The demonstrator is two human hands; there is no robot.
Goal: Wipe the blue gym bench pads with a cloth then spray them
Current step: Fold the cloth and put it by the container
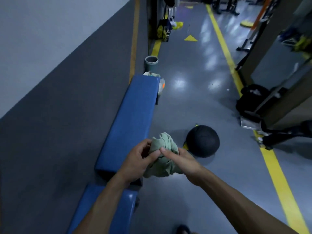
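Head cam: both hands at lower centre of frame, gripping a bunched pale green cloth [163, 154] between them. Left hand [138, 159] wraps it from the left, right hand [181, 159] from the right w/ index finger laid across the top. Cloth is held up just off the right edge of the long blue pad [133, 119], which runs from centre toward upper middle along the grey wall. Second blue pad [104, 210] at bottom left, partly under the left forearm. Black ball [202, 141] on the floor, right of the cloth.
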